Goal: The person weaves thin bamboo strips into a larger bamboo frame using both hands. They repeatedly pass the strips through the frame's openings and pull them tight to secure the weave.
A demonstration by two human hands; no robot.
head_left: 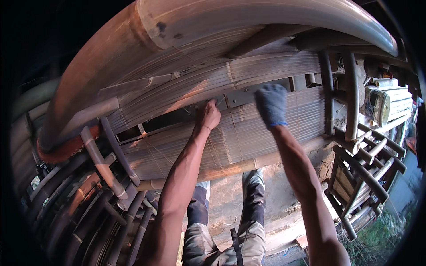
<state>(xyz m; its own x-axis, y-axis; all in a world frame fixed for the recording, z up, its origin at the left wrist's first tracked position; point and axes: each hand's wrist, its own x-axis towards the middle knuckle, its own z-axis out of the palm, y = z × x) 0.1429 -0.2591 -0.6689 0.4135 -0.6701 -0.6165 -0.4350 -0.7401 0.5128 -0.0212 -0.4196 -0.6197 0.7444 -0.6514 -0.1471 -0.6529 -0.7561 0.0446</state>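
Before me is a bamboo bench whose seat of thin slats point(275, 119) is split lengthwise by a dark gap showing a grey strip point(244, 97). My bare left hand point(208, 115) is closed at the gap's edge, its fingertips pressed together; what they pinch, if anything, is too small to tell. To its right, my right hand point(271, 104), in a grey knitted glove with a blue cuff, is curled into a fist over the gap; its fingers hide whatever may be inside. Thin cords point(213, 150) trail across the slats below my left hand.
A thick bamboo rail point(275, 13) arches over the far side. Dark bamboo posts point(327, 93) stand at the right. Stacked bamboo frames point(361, 177) lie beyond them, and more poles point(84, 221) crowd the left. A bamboo front rail point(239, 167) runs before my legs.
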